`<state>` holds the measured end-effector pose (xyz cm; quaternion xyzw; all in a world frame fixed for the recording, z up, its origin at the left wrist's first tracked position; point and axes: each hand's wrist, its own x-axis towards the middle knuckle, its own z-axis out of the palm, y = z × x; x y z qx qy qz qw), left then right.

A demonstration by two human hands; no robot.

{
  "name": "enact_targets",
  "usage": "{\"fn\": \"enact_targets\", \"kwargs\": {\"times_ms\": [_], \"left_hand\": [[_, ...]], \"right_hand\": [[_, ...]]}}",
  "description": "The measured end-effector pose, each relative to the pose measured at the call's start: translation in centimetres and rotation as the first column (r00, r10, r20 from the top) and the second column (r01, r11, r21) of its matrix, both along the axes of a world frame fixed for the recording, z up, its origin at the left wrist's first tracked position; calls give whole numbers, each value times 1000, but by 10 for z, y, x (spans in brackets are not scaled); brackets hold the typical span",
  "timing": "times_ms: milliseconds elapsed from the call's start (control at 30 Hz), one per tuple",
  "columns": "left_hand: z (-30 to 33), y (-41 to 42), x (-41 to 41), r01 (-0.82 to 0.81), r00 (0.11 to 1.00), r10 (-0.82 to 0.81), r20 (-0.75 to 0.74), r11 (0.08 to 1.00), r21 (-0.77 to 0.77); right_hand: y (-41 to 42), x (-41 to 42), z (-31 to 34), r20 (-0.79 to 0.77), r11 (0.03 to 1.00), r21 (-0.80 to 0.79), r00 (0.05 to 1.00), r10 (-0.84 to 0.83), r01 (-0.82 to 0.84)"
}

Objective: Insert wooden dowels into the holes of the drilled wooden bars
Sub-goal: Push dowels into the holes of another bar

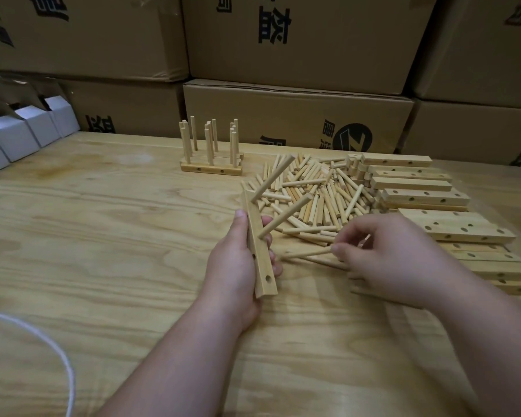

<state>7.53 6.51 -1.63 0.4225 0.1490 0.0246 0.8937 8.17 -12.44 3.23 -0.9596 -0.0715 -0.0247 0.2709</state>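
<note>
1. In my left hand (236, 260) I grip a pale, square-edged drilled wooden bar (260, 245), thumb on its left face and fingers curled round its right. It is lifted off the table, its long axis running from near me away toward the far side and tilted slightly left.
2. Two smooth round wooden dowels (285, 216) already stand in the bar's right-hand face, both slanting up and to the right. One empty hole (268, 279) shows near the bar's closest end, and another sits on the side by my thumb.
3. My right hand (394, 257) lies just right of the bar, close beside it. Its thumb and fingertips pinch one end of a loose light wooden dowel (309, 253), which lies almost flat with its free end pointing left toward the bar.
4. I judge the next move turns on this: the dowel's free end must swing to meet the open hole at the bar's near end, just left of the dowel's tip and a little nearer me.
5. Behind my right hand is a jumbled heap of loose dowels (322, 191), short, cylindrical and matte.
6. To the right, more drilled bars (418, 191) lie stacked, with dark round holes.
7. Farther back stand finished bars (211, 168) with upright dowels.
8. All rests on a grained plywood table (103, 236), with brown cardboard boxes (298, 49) behind, small white cartons (21, 133) at far left, and a white cord (51, 344) near me on the left.
</note>
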Motion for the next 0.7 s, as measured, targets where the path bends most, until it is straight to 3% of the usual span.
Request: {"fn": "enact_targets", "kwargs": {"times_ms": [167,267,433,700], "left_hand": [[1,1,-1,3,1000,-3,-7,1000,-9],[2,1,-1,-1,1000,1,-10,1000,-18],[2,1,-2,-4,999,6,-37,999,46],[2,1,-3,22,1000,-21,-19,999,48]], "right_hand": [[-14,-6,28,-36,940,337,997,72,-56],[-13,-10,36,-17,897,415,984,176,-153],[-6,-17,40,4,856,430,949,314,-285],[2,-23,39,-11,896,350,956,294,-272]]}}
